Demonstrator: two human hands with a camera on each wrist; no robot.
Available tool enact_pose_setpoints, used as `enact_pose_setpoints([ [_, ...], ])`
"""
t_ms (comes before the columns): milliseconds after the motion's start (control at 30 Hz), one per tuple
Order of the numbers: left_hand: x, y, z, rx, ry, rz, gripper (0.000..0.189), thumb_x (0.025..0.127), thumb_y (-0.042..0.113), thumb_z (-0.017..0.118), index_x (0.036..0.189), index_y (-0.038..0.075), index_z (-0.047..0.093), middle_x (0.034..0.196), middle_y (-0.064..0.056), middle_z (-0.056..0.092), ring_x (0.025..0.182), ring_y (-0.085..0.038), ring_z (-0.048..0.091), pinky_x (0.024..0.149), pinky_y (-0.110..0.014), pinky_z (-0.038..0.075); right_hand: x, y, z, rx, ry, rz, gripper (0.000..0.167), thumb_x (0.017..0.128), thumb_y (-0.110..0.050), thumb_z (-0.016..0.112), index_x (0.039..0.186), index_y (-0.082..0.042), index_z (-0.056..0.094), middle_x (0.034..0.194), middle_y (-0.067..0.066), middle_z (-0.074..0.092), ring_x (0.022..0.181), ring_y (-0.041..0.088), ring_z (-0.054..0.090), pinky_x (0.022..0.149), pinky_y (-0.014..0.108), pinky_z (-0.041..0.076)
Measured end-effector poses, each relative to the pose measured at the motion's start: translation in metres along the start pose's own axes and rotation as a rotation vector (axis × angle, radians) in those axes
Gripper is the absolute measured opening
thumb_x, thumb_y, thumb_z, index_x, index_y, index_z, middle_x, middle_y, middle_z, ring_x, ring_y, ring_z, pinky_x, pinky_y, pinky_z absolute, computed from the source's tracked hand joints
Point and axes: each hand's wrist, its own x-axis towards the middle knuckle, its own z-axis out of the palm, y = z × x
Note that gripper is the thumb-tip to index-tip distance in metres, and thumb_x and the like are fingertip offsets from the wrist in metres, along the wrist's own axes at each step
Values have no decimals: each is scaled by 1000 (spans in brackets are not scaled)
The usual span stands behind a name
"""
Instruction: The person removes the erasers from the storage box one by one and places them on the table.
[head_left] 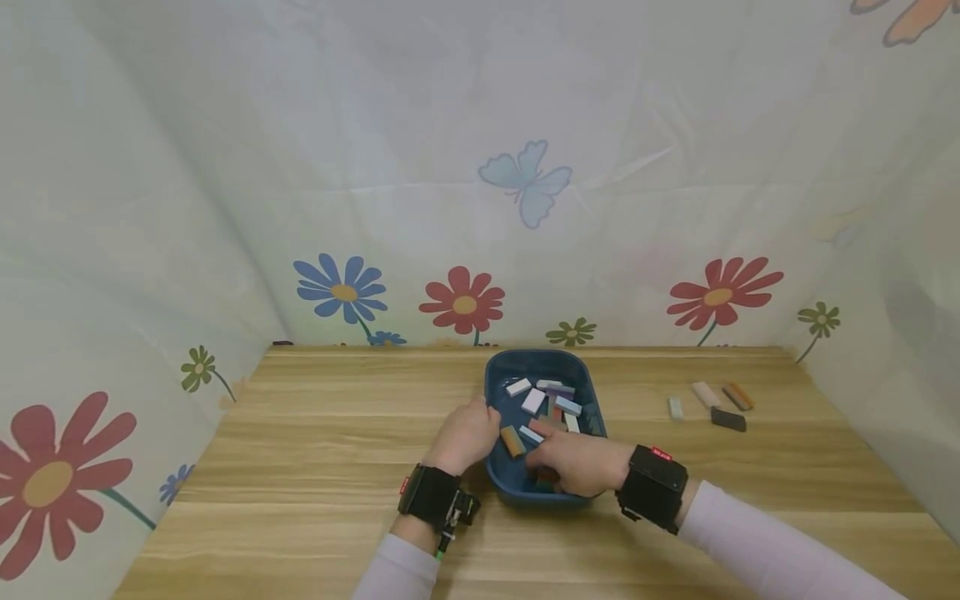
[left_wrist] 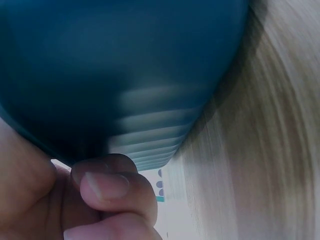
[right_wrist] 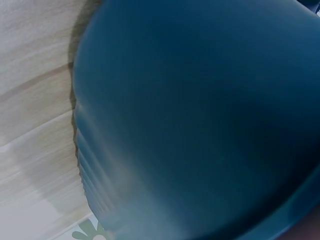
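A dark blue plastic bin [head_left: 513,481] with rounded corners holds several small rectangular blocks, among them a white block [head_left: 533,402], an orange-brown block [head_left: 513,442] and a light blue block [head_left: 567,405]. My left hand [head_left: 465,435] grips the bin's left rim. In the left wrist view its curled fingers [left_wrist: 117,187] lie against the outer wall. My right hand [head_left: 573,460] reaches over the near right rim, fingers pointing down among the blocks. Its fingertips are hidden, so I cannot tell whether they pinch a block. The right wrist view shows mostly the bin's ribbed outer wall [right_wrist: 175,110].
Right of the bin, on the wooden table [head_left: 337,417], lie a pale grey block [head_left: 676,408], a beige block [head_left: 705,394], a black block [head_left: 728,419] and a brown-orange block [head_left: 738,397]. A flower-printed white curtain [head_left: 420,167] stands behind and at both sides.
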Motion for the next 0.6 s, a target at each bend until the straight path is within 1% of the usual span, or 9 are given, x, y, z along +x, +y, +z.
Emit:
enact_pose_setpoints([
  [67,0,0,0,0,-1,0,30,104,25,36,112,3,55,67,-4,51,54,-17,49,48,-30,37,1,0,0,-16,6,-4,23,81,7,68,85,-16,66,74,-14,53,134,32,41,111,48,27],
  [133,0,0,0,0,1,0,30,104,25,36,113,3,55,68,-4,51,54,-17,49,48,-30,37,2,1,-1,-31,16,-13,23,78,6,70,83,-16,66,70,-14,50,125,28,50,111,48,27],
  [233,1,-1,0,4,5,5,30,104,24,37,113,2,55,68,-5,51,54,-18,50,48,-31,37,3,1,-4,-34,31,-18,23,77,5,72,87,-16,69,69,-14,51,113,22,57,107,44,34],
  [300,1,-1,0,11,7,9,30,103,24,38,113,2,55,69,-5,51,55,-18,50,48,-31,38,1,0,-9,-28,46,-2,24,77,2,74,93,-15,70,73,-14,55,111,20,59,99,39,43],
  [367,1,0,0,18,7,16,31,103,24,38,114,1,55,70,-5,52,56,-18,51,49,-31,39,-4,-4,-16,-22,74,8,24,79,0,73,98,-14,70,77,-12,58,113,21,60,91,35,48],
  [433,2,0,0,25,10,25,31,103,23,38,114,1,55,72,-5,53,57,-18,52,50,-31,40,-10,-10,-26,-18,119,5,24,79,-1,73,99,-14,68,77,-10,58,101,19,63,79,31,49],
  [467,2,0,0,28,13,29,31,103,23,38,115,1,55,72,-5,53,58,-18,52,51,-31,41,-14,-13,-32,-15,150,4,22,80,-3,73,97,-14,67,77,-9,56,94,17,62,73,29,48],
  [500,2,0,1,35,21,39,30,102,22,39,114,0,56,73,-5,53,58,-18,52,51,-31,41,-17,-17,-38,-7,185,-1,22,80,-3,74,98,-13,67,78,-9,56,87,14,60,71,28,47],
  [600,3,0,1,34,24,41,31,102,22,38,114,0,56,73,-5,53,59,-19,52,52,-32,41,-30,-24,-57,21,282,13,22,81,-4,75,98,-14,67,75,-8,48,69,9,45,60,26,42],
])
